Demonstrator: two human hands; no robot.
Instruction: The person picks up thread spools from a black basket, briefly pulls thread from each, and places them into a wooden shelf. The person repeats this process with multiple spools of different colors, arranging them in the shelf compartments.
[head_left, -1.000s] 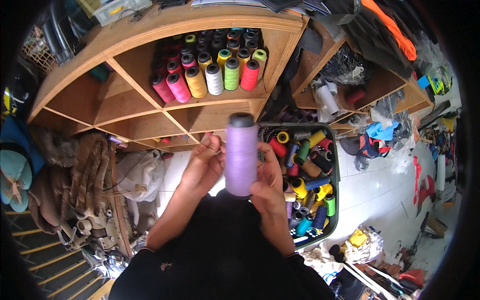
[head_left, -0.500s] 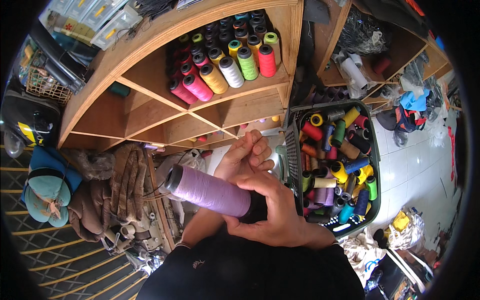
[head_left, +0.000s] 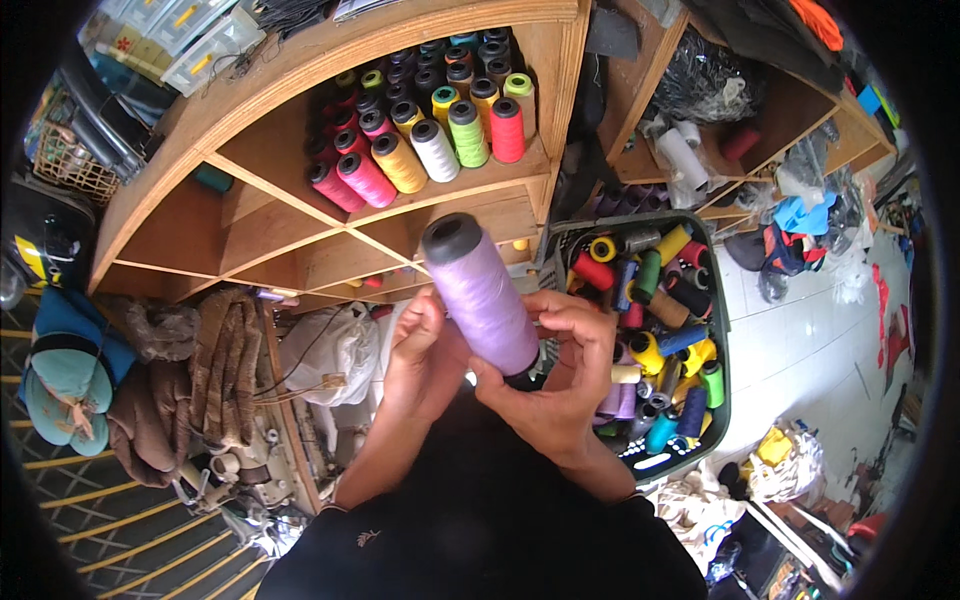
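A lilac thread spool [head_left: 485, 295] with black ends stands tilted in front of me, its top leaning to the left and away. Its lower end is gripped between the thumb and fingers of my right hand [head_left: 555, 375]. Just left of the spool is my left hand [head_left: 415, 345], its fingers curled in with the tips together. Whether a thread end is pinched there is too small to tell.
Ahead, a wooden shelf [head_left: 285, 250] bears rows of coloured thread spools [head_left: 432, 150]. To my right stands a dark green plastic basket [head_left: 722, 350] filled with mixed spools. Brown cloth [head_left: 225, 370] and caps [head_left: 70, 390] hang at left; plastic bags [head_left: 785, 465] lie on the tiled floor.
The spool has swung from lying nearly sideways to a more upright tilt, moving right and up. My left hand has come down and left, now beside the spool instead of beyond it.
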